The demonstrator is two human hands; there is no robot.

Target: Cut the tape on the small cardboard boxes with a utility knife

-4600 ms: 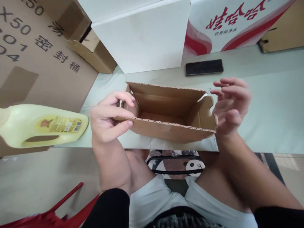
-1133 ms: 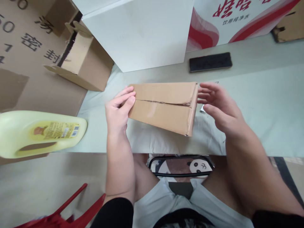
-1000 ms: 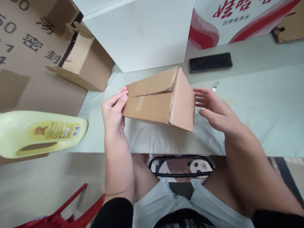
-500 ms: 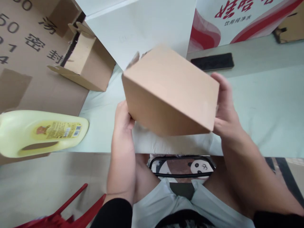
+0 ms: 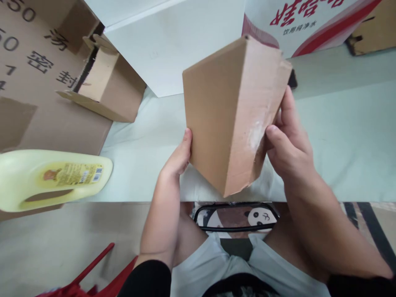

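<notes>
Between my hands a brown cardboard box [image 5: 213, 115] is held tilted above the table, one corner pointing down toward me. A pale, scuffed patch marks its right-hand face. My left hand [image 5: 179, 154] grips the left side, thumb on the edge and the other fingers mostly hidden behind. On the right, my right hand [image 5: 289, 140] clasps the scuffed side, its thumb pressed on the cardboard. Partly covered by the box and my right fingers is a black phone-like slab [image 5: 292, 79].
A smaller open carton [image 5: 120, 88] leans at the left by a large printed carton [image 5: 18, 119]. A pale yellow jug [image 5: 55, 177] lies near the front edge of the cloth-covered table [image 5: 346, 144]. White boxes [image 5: 173, 49] stand behind; a red stool-like object [image 5: 93, 268] is below left.
The box has been turned in my hands, so its scuffed face now shows on the right. My left hand moved right and up; the box covers more of the black slab.
</notes>
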